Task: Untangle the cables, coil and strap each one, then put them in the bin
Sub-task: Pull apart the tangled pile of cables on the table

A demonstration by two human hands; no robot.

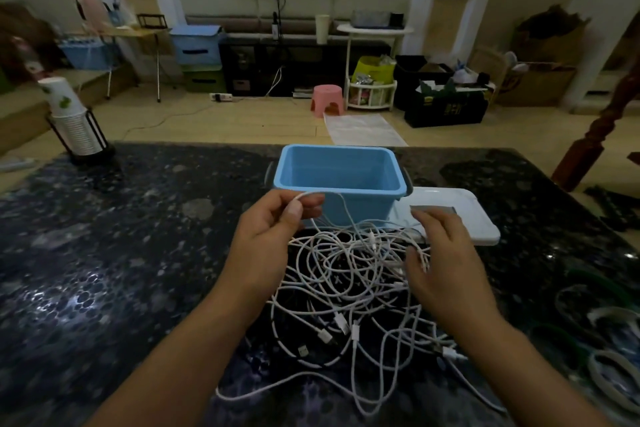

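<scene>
A tangle of several white cables [349, 274] lies on the dark stone table [121, 270] in front of me. My left hand [273, 229] pinches one white cable between thumb and fingers and holds it lifted above the pile. The lifted strand arcs to the right in front of the light blue bin [339, 180]. The bin stands open just beyond the pile, with nothing visible inside. My right hand [443, 263] hovers at the right side of the tangle, fingers spread, fingertips touching the strands.
The bin's white lid [460, 215] lies flat to the right of it. Green and white straps [602, 350] lie at the table's right edge. A holder with stacked paper cups [74, 121] stands at the far left corner. Beyond the table the floor is cluttered.
</scene>
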